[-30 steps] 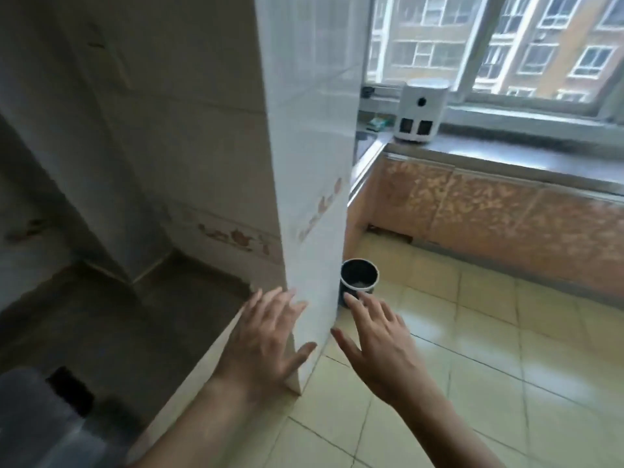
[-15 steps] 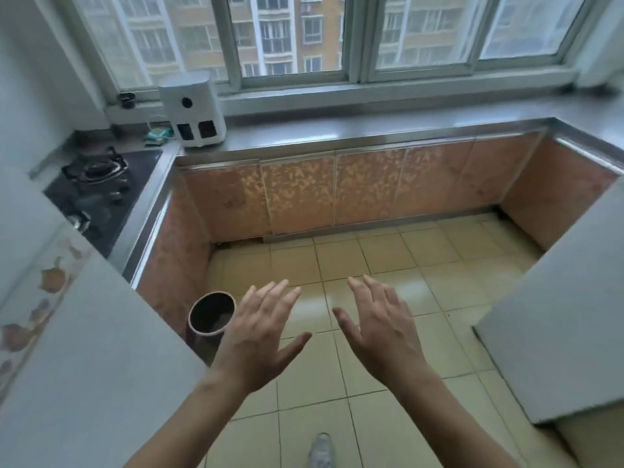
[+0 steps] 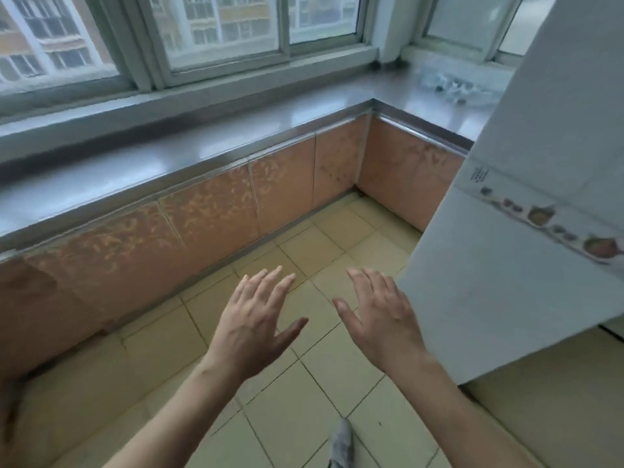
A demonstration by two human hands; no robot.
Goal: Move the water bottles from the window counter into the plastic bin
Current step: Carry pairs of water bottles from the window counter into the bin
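Observation:
Several clear water bottles [image 3: 454,85] lie blurred on the grey window counter [image 3: 236,143] at the far right, partly hidden behind a white tiled wall corner. My left hand [image 3: 255,320] and my right hand [image 3: 380,315] hover open, palms down, over the floor tiles, far below and left of the bottles. Neither hand holds anything. No plastic bin is in view.
The white tiled wall corner [image 3: 526,231] juts in from the right beside my right hand. Orange cabinet fronts [image 3: 209,214] run under the L-shaped counter. Yellow floor tiles [image 3: 304,400] lie below, and a grey shoe tip [image 3: 341,444] shows at the bottom.
The view has swung right along the counter: the stove, white appliance and black bucket have left the frame, and the bottles have come into sight. Both hands stay open in front.

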